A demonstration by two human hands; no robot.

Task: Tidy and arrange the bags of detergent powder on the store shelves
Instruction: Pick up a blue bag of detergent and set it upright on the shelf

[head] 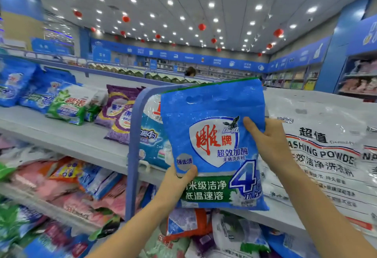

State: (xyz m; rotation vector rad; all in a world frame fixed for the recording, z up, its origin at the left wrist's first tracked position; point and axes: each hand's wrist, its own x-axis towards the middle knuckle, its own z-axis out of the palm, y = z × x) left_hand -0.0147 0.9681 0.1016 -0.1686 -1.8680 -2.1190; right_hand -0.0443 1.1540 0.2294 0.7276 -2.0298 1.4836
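Where the pale grey top shelf (67,135) runs from left to right, detergent bags lie in loose rows: blue bags (16,82) at the far left, a green-and-white bag (69,104) beside them, purple bags (118,113) nearer the middle, and large white washing powder bags (326,151) on the right. A blue metal rail (133,135) curves up from the shelf's front edge between the purple bags and the white ones. Below, the lower shelf (18,190) holds a jumble of pink, orange and blue bags. Behind, the store stretches under a white ceiling dotted with round lights and red lanterns (202,27), with blue signs along the walls.

Both hands grip one blue detergent bag (212,135), held upright and facing the camera. The left hand (177,182) pinches its lower left corner, thumb on the front, fingers behind. The right hand (267,141) clasps the right edge about halfway up, thumb on the front, fingers hidden behind.

The bag hangs between the two hands, in front of the rail and a pale blue bag (153,135), its bottom edge over the lower shelf.
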